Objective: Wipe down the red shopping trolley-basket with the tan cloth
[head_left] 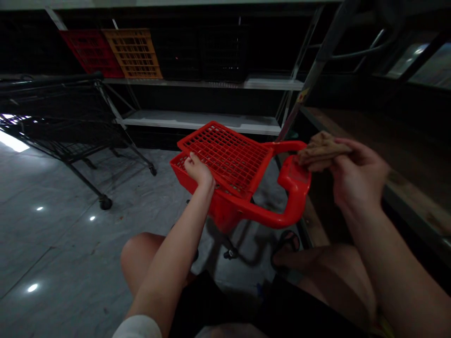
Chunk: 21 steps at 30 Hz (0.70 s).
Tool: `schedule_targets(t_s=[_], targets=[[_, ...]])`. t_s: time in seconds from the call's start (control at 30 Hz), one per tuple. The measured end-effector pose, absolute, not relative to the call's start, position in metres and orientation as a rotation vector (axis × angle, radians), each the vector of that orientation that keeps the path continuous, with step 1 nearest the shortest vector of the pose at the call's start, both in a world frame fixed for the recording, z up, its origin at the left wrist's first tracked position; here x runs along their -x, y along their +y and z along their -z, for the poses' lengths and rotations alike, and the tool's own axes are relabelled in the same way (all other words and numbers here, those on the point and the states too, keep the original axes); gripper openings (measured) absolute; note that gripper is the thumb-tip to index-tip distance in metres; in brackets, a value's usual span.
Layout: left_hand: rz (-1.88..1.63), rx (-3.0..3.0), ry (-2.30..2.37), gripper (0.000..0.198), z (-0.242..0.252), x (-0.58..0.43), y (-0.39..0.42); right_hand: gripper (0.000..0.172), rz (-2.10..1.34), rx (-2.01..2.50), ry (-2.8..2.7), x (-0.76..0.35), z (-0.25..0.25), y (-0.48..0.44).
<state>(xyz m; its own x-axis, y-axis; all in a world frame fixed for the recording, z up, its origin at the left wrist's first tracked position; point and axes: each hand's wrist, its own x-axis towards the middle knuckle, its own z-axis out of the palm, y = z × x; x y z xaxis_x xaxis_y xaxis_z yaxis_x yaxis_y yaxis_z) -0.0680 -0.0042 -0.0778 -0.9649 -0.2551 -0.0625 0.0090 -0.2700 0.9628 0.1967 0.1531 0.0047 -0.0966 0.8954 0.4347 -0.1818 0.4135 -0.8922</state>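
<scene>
A small red plastic shopping cart (225,155) stands between my knees, its grid panel lying slanted over the basket and its looped handle (296,202) toward the right. My left hand (199,171) is closed on the basket's near-side edge, the thumb on top and the other fingers mostly hidden. In my right hand (359,176) is a crumpled brown cloth (322,151), pinched between thumb and fingers. The cloth hangs at the far right end of the cart handle and seems to touch it.
A dark wheeled cart (70,122) stands at left on the grey tiled floor (52,234). Behind, a metal shelf (204,121) carries a red crate (93,54), a yellow crate (136,52) and black crates. A metal post (306,89) and a low wooden ledge (405,197) are at right.
</scene>
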Motion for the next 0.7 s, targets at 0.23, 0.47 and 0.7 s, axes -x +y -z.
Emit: schedule_targets(t_s=[0.23, 0.47, 0.7], targets=[[2.99, -0.158, -1.4, 0.013, 0.065, 0.042, -0.029, 0.029, -0.875, 0.545, -2.195, -0.094, -0.018, 0.175], [3.216, -0.109, -1.458, 0.024, 0.072, 0.023, -0.06, 0.025, -0.493, 0.482, -2.994, -0.043, 0.017, 0.152], [3.329, -0.085, -1.541, 0.028, 0.08, 0.004, -0.071, 0.043, -0.693, 0.156, -2.672, -0.054, 0.035, 0.098]])
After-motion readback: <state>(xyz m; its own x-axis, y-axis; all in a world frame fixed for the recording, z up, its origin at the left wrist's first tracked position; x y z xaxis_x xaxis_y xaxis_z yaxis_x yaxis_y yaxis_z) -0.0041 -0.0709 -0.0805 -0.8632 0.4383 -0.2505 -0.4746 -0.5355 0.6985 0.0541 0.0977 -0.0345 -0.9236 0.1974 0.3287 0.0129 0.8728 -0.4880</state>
